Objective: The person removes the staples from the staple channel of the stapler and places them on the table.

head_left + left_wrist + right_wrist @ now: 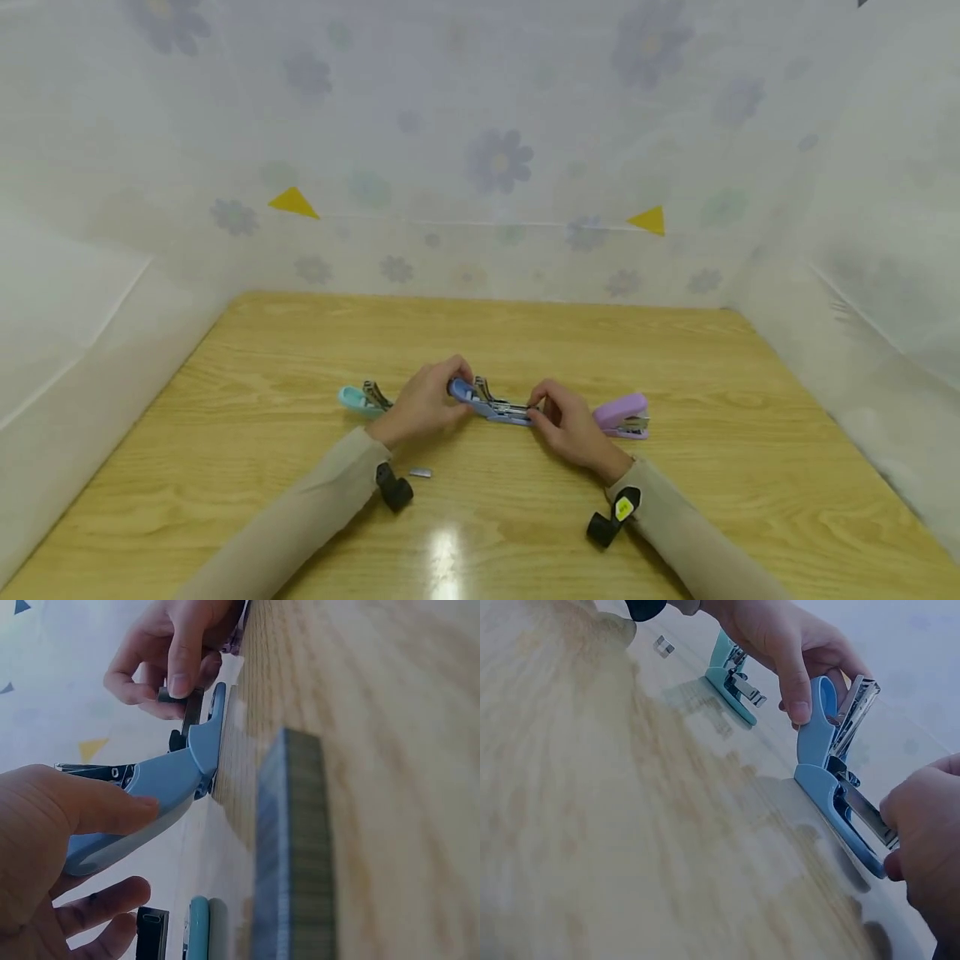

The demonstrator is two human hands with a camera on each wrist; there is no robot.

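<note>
A blue stapler (pixel 495 410) lies opened out, its cover swung back and its metal magazine (pixel 865 811) showing. My left hand (pixel 426 403) grips the cover, thumb (pixel 124 810) along one side and fingers behind. At the other end, my right hand (pixel 567 422) pinches the magazine's tip between thumb and fingers. The stapler's base (pixel 844 821) rests close over the tabletop. Beyond my left hand stands a teal stapler (pixel 358 401), also opened out and partly covered by that hand. A short strip of staples (pixel 420 472) lies near my left wrist and looms large in the left wrist view.
A purple stapler (pixel 622 414), its cover angled up, stands just right of my right hand. The wooden table (pixel 480 333) is bounded by pale flowered sheeting (pixel 450 250) at the back and sides. Two yellow triangles (pixel 295 202) mark the back sheet.
</note>
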